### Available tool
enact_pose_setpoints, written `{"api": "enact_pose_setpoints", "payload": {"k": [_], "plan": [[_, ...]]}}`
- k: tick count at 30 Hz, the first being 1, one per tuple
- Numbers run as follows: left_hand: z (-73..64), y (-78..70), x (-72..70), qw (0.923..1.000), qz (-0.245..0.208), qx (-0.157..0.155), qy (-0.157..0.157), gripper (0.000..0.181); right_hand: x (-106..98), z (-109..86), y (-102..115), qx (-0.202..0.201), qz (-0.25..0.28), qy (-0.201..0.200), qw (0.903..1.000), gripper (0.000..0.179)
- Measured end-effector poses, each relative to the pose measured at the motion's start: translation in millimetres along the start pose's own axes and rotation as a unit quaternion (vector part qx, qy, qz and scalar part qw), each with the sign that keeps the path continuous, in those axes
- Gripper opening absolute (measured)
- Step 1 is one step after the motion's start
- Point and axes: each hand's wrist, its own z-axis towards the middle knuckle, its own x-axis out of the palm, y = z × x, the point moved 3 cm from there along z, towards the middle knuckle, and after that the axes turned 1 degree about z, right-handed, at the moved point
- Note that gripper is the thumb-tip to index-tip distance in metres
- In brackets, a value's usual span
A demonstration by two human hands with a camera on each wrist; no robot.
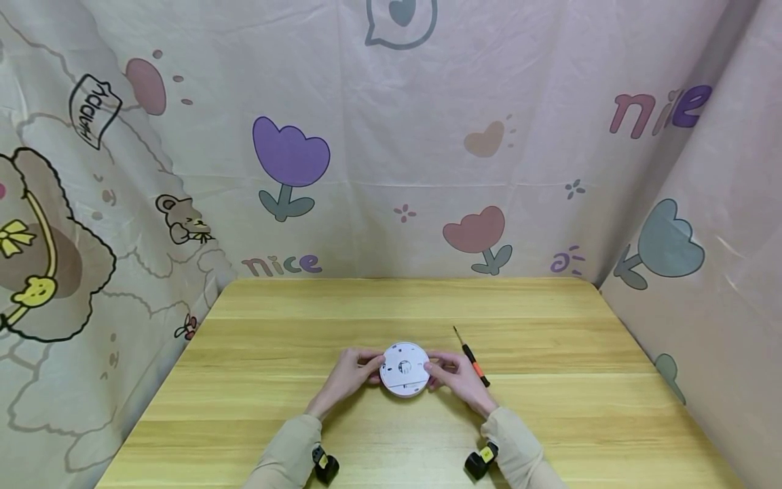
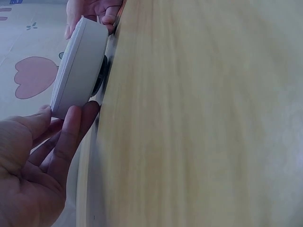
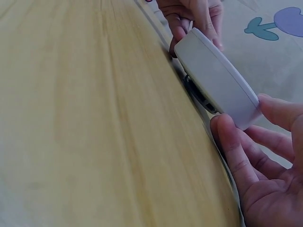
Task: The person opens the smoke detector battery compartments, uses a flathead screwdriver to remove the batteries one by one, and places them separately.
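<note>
A round white smoke detector (image 1: 404, 371) is held above the middle of the table, its flat back with small slots and a central hole facing up. Its dark raised part (image 3: 200, 94) points down toward the tabletop. My left hand (image 1: 354, 371) grips the left edge, thumb on top and fingers beneath. On the opposite edge, my right hand (image 1: 457, 377) pinches the rim in the same way. Both wrist views show the white side wall (image 2: 81, 66) between the two hands. Just beyond the right hand lies a screwdriver (image 1: 472, 358) with a black and orange handle.
The wooden table (image 1: 293, 326) has its back edge against a printed curtain (image 1: 379, 136). Curtain also hangs along the left and right sides. A black wrist camera (image 1: 326, 466) is strapped at the left sleeve, another black camera (image 1: 480, 462) at the right.
</note>
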Motion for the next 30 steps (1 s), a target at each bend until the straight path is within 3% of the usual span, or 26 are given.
{"api": "enact_pose_setpoints", "payload": {"k": [7, 21, 30], "plan": [[9.7, 25.5, 2.5, 1.0000, -0.003, -0.005, 0.004, 0.028, 0.5, -0.6, 0.2, 0.000, -0.002, 0.003, 1.0000, 0.039], [8.9, 24.6, 1.4, 1.0000, 0.009, 0.000, 0.002, 0.027, -0.1, -0.8, 0.3, 0.001, -0.019, 0.009, 0.9998, 0.039], [10.7, 25.2, 0.5, 0.9995, 0.030, 0.002, -0.010, 0.024, -1.0, -0.9, 1.8, -0.018, -0.051, -0.003, 0.9985, 0.037]]}}
